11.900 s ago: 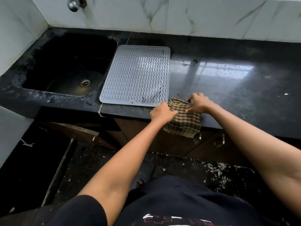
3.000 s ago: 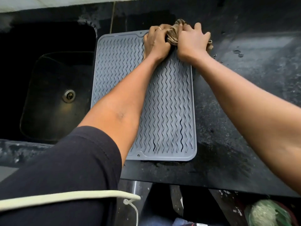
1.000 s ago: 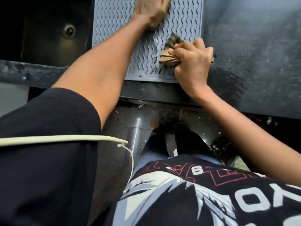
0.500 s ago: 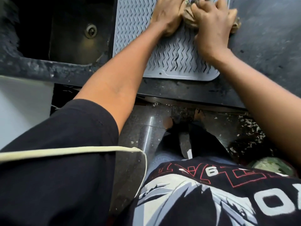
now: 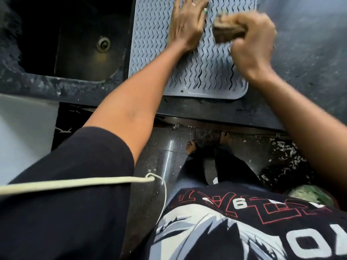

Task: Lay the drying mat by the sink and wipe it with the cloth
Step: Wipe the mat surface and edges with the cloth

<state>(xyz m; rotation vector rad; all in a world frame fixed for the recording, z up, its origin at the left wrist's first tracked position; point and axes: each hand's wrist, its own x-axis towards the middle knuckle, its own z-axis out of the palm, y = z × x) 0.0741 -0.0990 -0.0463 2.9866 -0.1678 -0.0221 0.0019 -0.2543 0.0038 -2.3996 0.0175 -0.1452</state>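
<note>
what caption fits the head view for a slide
Left hand pressed flat on the grey drying mat beside the sink; right hand grips the bunched cloth.

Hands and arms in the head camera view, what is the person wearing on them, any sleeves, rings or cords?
The left hand has a ring on one finger and green polish on a fingernail. The left arm wears a short black sleeve ending above the elbow, with a cream cord running across it. The right hand shows no ring or band; its forearm is bare as far as the frame shows.
</note>
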